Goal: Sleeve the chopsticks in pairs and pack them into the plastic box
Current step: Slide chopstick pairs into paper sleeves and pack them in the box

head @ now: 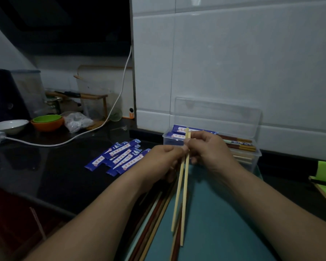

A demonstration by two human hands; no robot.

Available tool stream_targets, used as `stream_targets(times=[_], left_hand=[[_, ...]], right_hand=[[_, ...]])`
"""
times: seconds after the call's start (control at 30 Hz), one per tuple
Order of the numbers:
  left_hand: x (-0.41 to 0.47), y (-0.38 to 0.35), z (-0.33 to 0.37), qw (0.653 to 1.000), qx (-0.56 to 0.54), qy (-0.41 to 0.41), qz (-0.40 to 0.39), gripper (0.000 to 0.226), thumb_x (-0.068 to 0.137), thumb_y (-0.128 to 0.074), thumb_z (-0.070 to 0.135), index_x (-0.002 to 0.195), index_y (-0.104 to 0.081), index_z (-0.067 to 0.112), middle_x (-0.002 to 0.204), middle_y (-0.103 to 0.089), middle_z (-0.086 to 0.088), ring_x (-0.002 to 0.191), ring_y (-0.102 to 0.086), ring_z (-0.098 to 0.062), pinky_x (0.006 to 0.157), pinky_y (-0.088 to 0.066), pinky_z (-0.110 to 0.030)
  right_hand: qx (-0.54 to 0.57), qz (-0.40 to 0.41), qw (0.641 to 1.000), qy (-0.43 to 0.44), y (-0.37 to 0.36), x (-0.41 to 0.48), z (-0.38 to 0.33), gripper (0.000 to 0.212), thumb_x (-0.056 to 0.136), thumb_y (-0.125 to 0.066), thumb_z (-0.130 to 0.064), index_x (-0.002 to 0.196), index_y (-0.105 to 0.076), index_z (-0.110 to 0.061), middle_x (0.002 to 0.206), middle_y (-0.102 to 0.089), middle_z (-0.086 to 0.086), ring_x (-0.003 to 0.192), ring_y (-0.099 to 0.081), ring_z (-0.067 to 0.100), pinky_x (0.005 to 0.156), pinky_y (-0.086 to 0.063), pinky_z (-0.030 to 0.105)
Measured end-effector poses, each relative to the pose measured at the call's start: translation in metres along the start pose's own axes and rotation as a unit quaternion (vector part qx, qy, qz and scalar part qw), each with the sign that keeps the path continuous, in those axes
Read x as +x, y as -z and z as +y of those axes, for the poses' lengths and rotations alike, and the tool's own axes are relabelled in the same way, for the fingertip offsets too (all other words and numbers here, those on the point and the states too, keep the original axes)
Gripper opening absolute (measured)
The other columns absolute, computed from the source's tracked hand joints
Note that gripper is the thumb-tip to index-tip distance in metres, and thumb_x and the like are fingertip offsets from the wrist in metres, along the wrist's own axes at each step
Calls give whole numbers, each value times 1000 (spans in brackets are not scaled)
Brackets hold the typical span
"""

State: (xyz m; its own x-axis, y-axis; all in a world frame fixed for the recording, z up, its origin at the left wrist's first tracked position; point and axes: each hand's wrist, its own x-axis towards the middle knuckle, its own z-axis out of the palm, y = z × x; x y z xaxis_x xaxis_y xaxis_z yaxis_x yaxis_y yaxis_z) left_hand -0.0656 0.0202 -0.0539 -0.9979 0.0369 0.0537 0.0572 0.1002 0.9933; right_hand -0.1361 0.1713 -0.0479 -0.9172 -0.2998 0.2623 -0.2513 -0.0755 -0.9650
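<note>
From the head camera I see both hands meeting over the dark counter (51, 170), just in front of the box (211, 146). My left hand (162, 162) is closed, thumb and fingers pinched on the pale chopsticks (183, 194) near their upper end. My right hand (209, 149) is closed too, its fingertips gripping the same pair just above the left hand's pinch. The two sticks lie side by side at the top, where their blunt ends poke up past my right fingers, and they spread slightly apart lower down, with the tips hanging free above the teal mat (215, 223).

Under my left forearm, loose chopsticks (154, 219) in dark red, pale green and wood tones lie in a bundle along the mat's left edge.

The box is clear plastic with its lid (218, 113) raised against the white tiled wall (233, 53). Inside it I see blue sleeved pairs (179, 131) at the left and patterned unsleeved sticks (237, 143) at the right.

Left of my hands, empty blue sleeves (119, 157) lie in an overlapping pile on the counter, well apart from the box.

Further back on the left are a white bowl (8, 126), an orange bowl (47, 124) with a green one nested in it, and a white cable (94, 129) running across the counter.
</note>
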Motion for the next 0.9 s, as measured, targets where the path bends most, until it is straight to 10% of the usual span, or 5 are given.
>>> stream_targets(times=[0.2,0.9], left_hand=[[-6,-3,4,999,-9,-3,-48,29,108,-56,31,99,-69,7,74,-69,-12,56,-63,-13,51,-48,-20],[-2,-3,-1,999,24,-28,-41,38,109,-51,39,100,-72,8,69,-67,-11,46,-47,-13,47,-37,-23]], right_hand=[[23,48,998,29,2,4,-4,17,98,-67,-7,113,-68,1,82,-72,25,50,-58,17,45,-48,24],[4,10,999,36,6,2,-5,29,101,-66,-24,78,-64,-6,53,-57,9,40,-55,19,42,-46,22]])
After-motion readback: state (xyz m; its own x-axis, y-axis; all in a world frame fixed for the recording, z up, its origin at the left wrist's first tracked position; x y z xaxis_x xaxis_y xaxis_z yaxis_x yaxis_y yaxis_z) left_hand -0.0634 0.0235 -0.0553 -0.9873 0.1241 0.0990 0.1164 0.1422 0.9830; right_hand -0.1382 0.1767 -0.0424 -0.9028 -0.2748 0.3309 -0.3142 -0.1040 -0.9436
